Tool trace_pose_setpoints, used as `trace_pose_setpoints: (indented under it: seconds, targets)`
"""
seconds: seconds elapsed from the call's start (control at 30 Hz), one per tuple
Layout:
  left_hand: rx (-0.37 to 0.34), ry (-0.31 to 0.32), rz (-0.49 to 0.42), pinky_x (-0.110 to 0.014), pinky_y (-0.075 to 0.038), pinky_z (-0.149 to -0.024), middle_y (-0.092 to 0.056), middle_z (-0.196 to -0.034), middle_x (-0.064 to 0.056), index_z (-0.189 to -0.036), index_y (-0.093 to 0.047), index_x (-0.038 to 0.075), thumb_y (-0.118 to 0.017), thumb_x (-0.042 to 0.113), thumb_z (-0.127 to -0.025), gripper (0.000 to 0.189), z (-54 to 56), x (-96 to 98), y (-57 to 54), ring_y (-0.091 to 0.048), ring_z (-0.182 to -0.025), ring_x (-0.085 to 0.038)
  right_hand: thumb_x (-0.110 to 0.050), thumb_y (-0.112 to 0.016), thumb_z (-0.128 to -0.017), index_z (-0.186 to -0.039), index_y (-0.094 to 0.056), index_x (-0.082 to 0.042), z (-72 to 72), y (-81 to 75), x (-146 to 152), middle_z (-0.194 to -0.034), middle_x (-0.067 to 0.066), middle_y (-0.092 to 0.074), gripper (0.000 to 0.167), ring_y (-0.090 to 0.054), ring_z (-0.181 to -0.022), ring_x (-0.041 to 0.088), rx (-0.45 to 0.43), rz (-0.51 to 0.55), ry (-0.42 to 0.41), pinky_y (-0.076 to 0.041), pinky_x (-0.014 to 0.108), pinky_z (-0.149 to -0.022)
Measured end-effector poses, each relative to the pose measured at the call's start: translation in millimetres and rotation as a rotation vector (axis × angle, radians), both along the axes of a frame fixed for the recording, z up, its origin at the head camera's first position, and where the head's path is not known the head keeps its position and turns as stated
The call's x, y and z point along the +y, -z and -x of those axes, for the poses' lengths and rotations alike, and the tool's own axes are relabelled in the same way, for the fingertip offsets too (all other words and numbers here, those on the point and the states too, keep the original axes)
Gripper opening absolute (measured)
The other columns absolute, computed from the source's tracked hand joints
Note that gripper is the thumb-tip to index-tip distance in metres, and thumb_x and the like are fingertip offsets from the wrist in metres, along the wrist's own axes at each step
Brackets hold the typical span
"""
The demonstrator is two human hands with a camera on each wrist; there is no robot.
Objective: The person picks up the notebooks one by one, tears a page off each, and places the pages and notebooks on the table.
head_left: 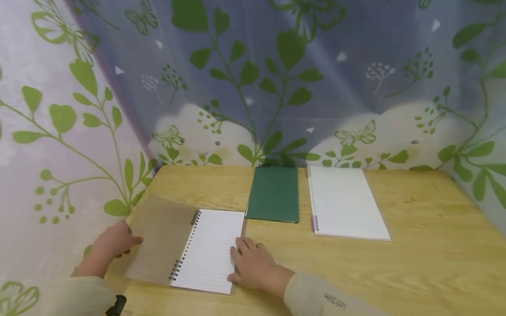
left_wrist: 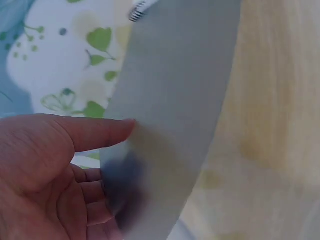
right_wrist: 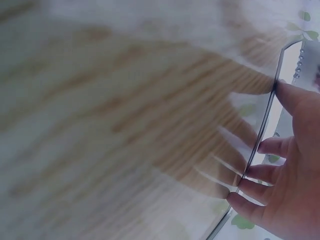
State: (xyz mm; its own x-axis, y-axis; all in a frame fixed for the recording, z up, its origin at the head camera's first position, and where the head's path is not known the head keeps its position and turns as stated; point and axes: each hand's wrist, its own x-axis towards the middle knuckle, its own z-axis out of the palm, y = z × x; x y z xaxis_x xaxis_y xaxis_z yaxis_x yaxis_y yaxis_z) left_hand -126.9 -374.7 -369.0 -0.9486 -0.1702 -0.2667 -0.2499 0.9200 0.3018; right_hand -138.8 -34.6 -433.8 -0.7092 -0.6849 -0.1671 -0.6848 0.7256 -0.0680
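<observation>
A spiral notebook [head_left: 213, 250] lies open at a lined white page, its frosted see-through cover [head_left: 158, 241] turned out to the left of the black coil. My left hand [head_left: 114, 241] pinches the cover's outer edge. In the left wrist view its thumb [left_wrist: 105, 134] lies on the near face of the bowed cover, and the fingers show dimly through it from behind. My right hand [head_left: 254, 265] rests on the notebook's right edge, fingers spread. The right wrist view shows those fingertips [right_wrist: 235, 196] set along the dark edge, with their reflection on the tabletop.
A dark green spiral notebook [head_left: 274, 193] lies beyond the open one, close to its upper right corner. Farther right is a larger white-paged spiral notebook [head_left: 348, 204]. The wooden table [head_left: 435, 263] meets a leaf-patterned curtain [head_left: 356, 87] at the back and left.
</observation>
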Motion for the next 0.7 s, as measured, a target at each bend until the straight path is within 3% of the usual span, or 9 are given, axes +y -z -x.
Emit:
trace_pose_setpoints:
  seconds: [0.13,0.27,0.37,0.47,0.7]
  targets:
    - [-0.009,0.0,0.01,-0.028,-0.039,-0.046,-0.049,-0.057,-0.004,-0.065,-0.048,0.004,-0.061,0.025,-0.081,0.029,3.3,-6.6,21.6,-0.046,-0.048,-0.016,-0.061,-0.044,-0.087,-0.139,-0.039,-0.016,-0.7,1.2,3,-0.146,0.007,-0.033,0.069,-0.032,-0.134,0.022,0.001,-0.003,-0.011,-0.039,0.042,-0.1]
    - [-0.008,-0.011,0.075,-0.04,-0.045,-0.058,-0.054,-0.071,-0.018,-0.081,-0.052,-0.012,-0.06,0.03,-0.077,0.043,6.5,-9.8,36.4,-0.052,-0.064,-0.027,-0.061,-0.044,-0.087,-0.138,-0.04,-0.017,-0.1,0.2,4,-0.145,0.007,-0.034,0.068,-0.033,-0.133,0.022,0.01,0.006,-0.019,-0.04,0.042,-0.099]
    - [-0.002,-0.051,0.094,-0.048,-0.045,-0.069,-0.054,-0.081,-0.028,-0.093,-0.048,-0.019,-0.06,0.034,-0.074,0.057,7.7,-7.6,39.8,-0.054,-0.074,-0.035,-0.062,-0.043,-0.087,-0.138,-0.04,-0.017,1.4,0.1,4,-0.145,0.007,-0.035,0.068,-0.033,-0.133,0.022,0.013,0.005,-0.021,-0.04,0.042,-0.1]
    - [0.014,-0.079,0.094,-0.051,-0.045,-0.071,-0.05,-0.083,-0.032,-0.094,-0.045,-0.021,-0.06,0.034,-0.072,0.061,7.3,-3.7,39.5,-0.053,-0.076,-0.038,-0.062,-0.043,-0.087,-0.138,-0.04,-0.016,2.5,-0.4,3,-0.145,0.007,-0.035,0.069,-0.033,-0.133,0.022,0.015,-0.001,-0.022,-0.039,0.042,-0.1]
    - [0.091,-0.037,0.162,-0.051,-0.045,-0.069,-0.051,-0.079,-0.031,-0.084,-0.05,-0.017,-0.059,0.032,-0.07,0.052,9.4,-2.3,45.6,-0.052,-0.072,-0.038,-0.063,-0.043,-0.086,-0.137,-0.041,-0.017,3.7,1.1,4,-0.144,0.006,-0.035,0.068,-0.035,-0.131,0.022,0.038,-0.009,-0.024,-0.041,0.041,-0.098]
